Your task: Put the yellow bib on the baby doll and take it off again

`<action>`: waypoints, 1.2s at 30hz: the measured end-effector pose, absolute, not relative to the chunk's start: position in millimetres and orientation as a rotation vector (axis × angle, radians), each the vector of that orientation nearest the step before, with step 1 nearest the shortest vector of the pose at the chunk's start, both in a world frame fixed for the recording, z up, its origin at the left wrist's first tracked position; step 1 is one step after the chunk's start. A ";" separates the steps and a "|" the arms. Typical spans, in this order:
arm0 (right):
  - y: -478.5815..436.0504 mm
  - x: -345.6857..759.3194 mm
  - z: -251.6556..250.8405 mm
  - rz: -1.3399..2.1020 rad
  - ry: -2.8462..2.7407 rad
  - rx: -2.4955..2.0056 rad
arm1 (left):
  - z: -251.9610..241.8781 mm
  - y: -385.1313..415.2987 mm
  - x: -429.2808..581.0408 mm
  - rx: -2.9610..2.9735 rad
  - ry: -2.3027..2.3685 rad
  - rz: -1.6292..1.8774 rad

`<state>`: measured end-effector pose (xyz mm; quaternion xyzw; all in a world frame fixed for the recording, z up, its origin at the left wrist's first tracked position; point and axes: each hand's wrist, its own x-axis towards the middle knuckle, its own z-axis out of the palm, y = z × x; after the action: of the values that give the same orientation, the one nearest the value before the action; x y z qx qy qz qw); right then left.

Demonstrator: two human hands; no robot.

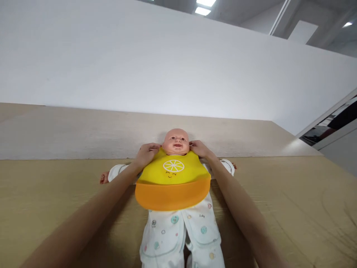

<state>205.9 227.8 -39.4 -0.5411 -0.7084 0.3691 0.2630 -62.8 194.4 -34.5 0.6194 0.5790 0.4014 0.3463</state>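
Observation:
A baby doll (176,142) lies on its back on the table, its arms stretched out to both sides, in white clothes (167,230) with small coloured prints. Over its chest is a yellow bib (174,167) with a white citrus slice on it and an orange catch pocket (173,196) at the lower edge. My left hand (147,153) is closed on the bib's upper corner beside the doll's neck. On the other side, my right hand (198,149) grips the opposite upper corner close to the head. The fingertips of both hands are partly hidden behind the bib's neck edge.
The wooden table (55,208) has a paler strip (69,134) along its back, meeting a white wall panel (139,63). Past the table's right end is a gap with dark items (346,117). Ceiling lights (203,11) show above the panel.

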 end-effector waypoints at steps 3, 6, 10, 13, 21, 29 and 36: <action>201.2 213.7 -34.6 1.049 -1.841 -1.461 | -32.0 162.6 -74.1 1.660 1.568 1.143; 171.9 223.9 -30.4 0.888 -1.907 -1.429 | -29.9 131.0 -80.5 1.619 1.514 1.216; 131.9 232.9 -21.1 0.814 -1.845 -1.367 | -21.4 102.5 -81.8 1.453 1.514 1.143; 107.3 235.4 -12.1 1.068 -1.724 -1.342 | -10.5 92.0 -77.5 1.310 1.449 1.138; 97.5 231.8 -14.2 1.412 -1.330 -1.290 | 5.5 74.3 -41.1 0.668 1.156 1.462; 89.2 249.8 -6.6 1.311 -1.342 -1.390 | -7.3 56.2 -41.9 1.078 1.268 1.479; 60.7 272.1 -20.4 1.086 -1.402 -1.495 | -31.3 47.6 -80.0 1.291 1.438 1.498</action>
<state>272.1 60.7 -20.4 -0.5910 -0.5540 0.4292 0.3995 -80.0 47.6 -31.3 0.4964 0.5528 0.5759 0.3411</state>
